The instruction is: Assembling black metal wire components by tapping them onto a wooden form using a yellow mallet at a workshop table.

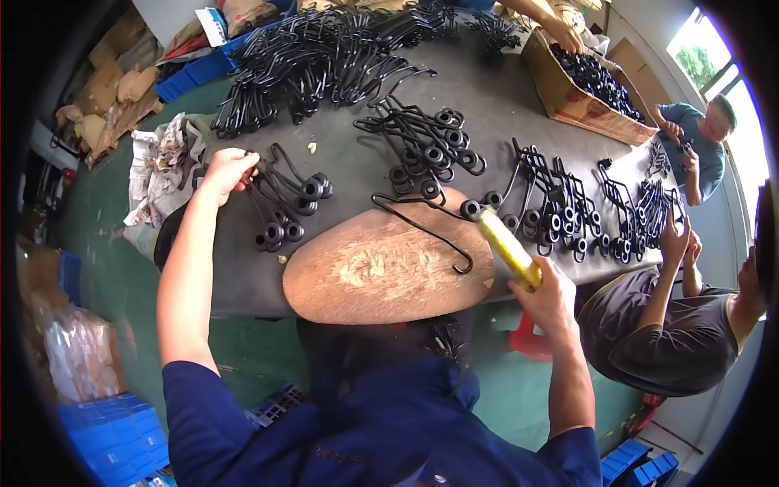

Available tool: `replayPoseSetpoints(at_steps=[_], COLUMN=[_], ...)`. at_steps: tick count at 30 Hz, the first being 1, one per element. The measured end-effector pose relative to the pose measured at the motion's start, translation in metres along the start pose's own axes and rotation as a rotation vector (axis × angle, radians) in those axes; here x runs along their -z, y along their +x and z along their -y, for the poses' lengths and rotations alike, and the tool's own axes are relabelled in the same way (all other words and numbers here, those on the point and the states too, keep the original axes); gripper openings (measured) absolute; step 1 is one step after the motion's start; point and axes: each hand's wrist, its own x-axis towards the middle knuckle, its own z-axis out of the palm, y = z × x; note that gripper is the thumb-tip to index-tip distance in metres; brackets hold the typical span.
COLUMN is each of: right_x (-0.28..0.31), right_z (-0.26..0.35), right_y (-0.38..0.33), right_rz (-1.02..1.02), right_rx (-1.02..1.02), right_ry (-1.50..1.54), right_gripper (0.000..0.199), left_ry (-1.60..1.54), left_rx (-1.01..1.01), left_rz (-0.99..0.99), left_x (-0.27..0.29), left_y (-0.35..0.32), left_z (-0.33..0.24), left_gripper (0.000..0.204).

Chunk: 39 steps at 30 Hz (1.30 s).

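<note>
In front of me on the dark table lies an oval wooden board [381, 284], its middle rough and splintered. A bent black metal rod [426, 230] rests across it, with a round black rubber bushing [471, 209] near its right end. My right hand [550, 299] is closed around a yellow cylindrical tool [511, 250], whose far end is beside that bushing. To the left, my left hand [230, 174] pinches the end of a black rod at a small group of rods with bushings [288, 203]. Its fingertips partly hide the hold.
More bushed rods [430, 146] lie beyond the board and rods [556, 195] to its right. A large heap of black rods [324, 61] covers the back. A cardboard box [584, 93] holds black parts, with another person's hand [565, 36] in it. Two people work at right.
</note>
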Motion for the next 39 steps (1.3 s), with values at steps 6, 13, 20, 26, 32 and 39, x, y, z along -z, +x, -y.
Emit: replayPoseSetpoints(at_steps=[6, 13, 20, 26, 32, 39], right_x=[0.012, 0.068, 0.052, 0.053, 0.075, 0.048], right_z=[-0.009, -0.007, -0.059, -0.083, -0.216, -0.303], right_y=[0.032, 0.062, 0.197, 0.323, 0.357, 0.380], right_rz=[0.126, -0.104, -0.239, -0.333, 0.257, 0.486], right_rx=[0.242, 0.349, 0.063, -0.006, -0.217, 0.266], right_ry=[-0.011, 0.177, 0.084, -0.109, -0.631, -1.222], right_gripper=[0.053, 0.029, 0.026, 0.021, 0.020, 0.016], left_ry=[0.099, 0.588, 0.624, 0.388, 0.180, 0.068], left_rx=[-0.696, -1.053, -1.083, -0.994, -0.629, -0.423], left_rz=[-0.288, 0.229, 0.281, 0.210, 0.279, 0.407], left_x=[-0.068, -0.187, -0.196, -0.202, -0.194, -0.181], left_y=[-0.030, -0.102, -0.076, -0.081, -0.076, -0.073], left_z=[-0.058, -0.096, -0.091, -0.080, -0.072, -0.082], left_gripper=[0.021, 0.049, 0.035, 0.034, 0.031, 0.027])
